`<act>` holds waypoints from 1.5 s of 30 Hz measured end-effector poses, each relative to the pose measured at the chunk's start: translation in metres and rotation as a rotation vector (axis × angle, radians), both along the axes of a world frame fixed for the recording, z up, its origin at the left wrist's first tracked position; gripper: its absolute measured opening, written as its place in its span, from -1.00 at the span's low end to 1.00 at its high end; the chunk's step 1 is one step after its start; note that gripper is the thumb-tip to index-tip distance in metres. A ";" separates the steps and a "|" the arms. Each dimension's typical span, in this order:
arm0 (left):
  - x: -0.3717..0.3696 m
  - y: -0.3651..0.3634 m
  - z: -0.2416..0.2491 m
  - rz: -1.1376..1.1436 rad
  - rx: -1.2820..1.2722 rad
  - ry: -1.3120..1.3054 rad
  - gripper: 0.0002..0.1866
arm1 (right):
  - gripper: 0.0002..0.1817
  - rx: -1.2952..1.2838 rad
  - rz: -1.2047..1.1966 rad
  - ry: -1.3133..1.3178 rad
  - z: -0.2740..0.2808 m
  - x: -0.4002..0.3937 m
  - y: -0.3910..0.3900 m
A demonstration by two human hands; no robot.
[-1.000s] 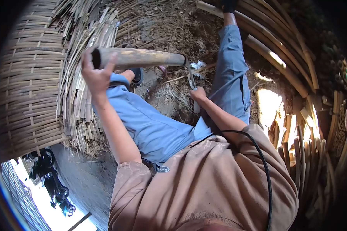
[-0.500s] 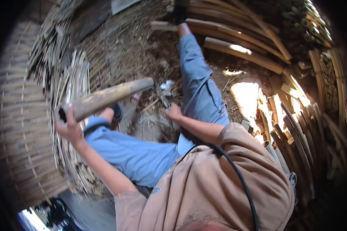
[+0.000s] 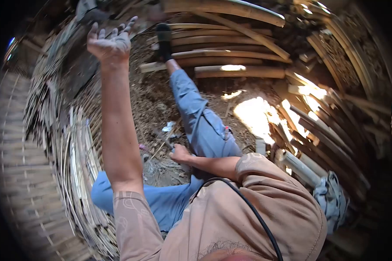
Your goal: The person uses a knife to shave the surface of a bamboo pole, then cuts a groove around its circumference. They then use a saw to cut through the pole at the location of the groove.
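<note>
My left hand (image 3: pixel 111 43) is stretched far forward, palm up with the fingers spread, and nothing lies in it. To its right, at the top of the view, a thick bamboo piece (image 3: pixel 231 9) appears apart from the hand, over other bamboo lengths. Close to my body, my right hand (image 3: pixel 180 153) is closed round the handle of a knife (image 3: pixel 163 138). The blade points up and left over the littered ground; its tip is hard to make out.
Several bamboo poles (image 3: pixel 239 71) lie beyond my outstretched leg (image 3: pixel 191 100). Split bamboo strips (image 3: pixel 80 161) are heaped along the left, beside a woven mat wall (image 3: pixel 26 174). More bamboo lengths (image 3: pixel 326 135) lean at the right, near a grey-white bag (image 3: pixel 331 200).
My left hand has let go of the thick bamboo piece and reached forward, opening. My right hand still grips the knife. The view has shifted towards the poles.
</note>
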State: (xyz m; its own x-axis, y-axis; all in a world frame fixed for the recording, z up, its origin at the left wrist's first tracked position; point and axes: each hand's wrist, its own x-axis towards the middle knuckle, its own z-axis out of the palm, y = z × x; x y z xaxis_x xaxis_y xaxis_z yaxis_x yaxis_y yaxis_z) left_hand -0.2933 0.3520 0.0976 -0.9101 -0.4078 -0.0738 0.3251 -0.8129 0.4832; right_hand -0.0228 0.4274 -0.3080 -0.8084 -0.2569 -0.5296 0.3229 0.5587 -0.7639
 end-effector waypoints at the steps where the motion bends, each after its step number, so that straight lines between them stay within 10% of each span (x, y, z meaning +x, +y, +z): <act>1: -0.013 0.008 -0.015 -0.001 -0.001 0.025 -0.50 | -0.54 -0.031 -0.012 0.079 -0.003 -0.004 0.002; 7: -0.036 -0.123 -0.164 -0.522 -0.350 0.327 -0.71 | -0.61 -0.310 -0.243 0.318 0.042 -0.055 0.047; 10: -0.028 -0.221 -0.190 -0.060 -0.505 -0.103 -0.78 | -0.47 -0.277 -0.432 0.544 0.055 -0.084 0.084; 11: -0.020 -0.256 -0.191 -0.055 -0.406 -0.207 -0.80 | -0.47 -0.411 -0.436 0.240 0.101 -0.084 0.115; 16: -0.007 -0.412 -0.200 -0.153 -0.455 -0.375 -0.78 | -0.47 0.165 -0.578 0.548 0.109 -0.122 0.230; 22: 0.048 -0.438 -0.176 -0.017 -0.557 -0.508 -0.73 | -0.61 0.499 -0.710 0.872 0.107 -0.081 0.403; 26: 0.038 -0.496 -0.219 -0.212 -0.341 -0.520 -0.72 | -0.70 0.366 -0.824 0.308 0.140 -0.026 0.487; 32: 0.041 -0.435 -0.191 -0.247 -0.603 -0.426 -0.63 | -0.61 0.313 -0.377 0.003 0.190 0.080 0.524; 36: 0.037 -0.433 -0.195 -0.336 -0.640 -0.368 -0.62 | -0.11 0.571 -0.083 -0.184 0.200 0.103 0.512; 45: 0.032 -0.436 -0.209 -0.331 -0.763 -0.330 -0.64 | -0.17 0.376 0.180 -0.335 0.185 0.099 0.490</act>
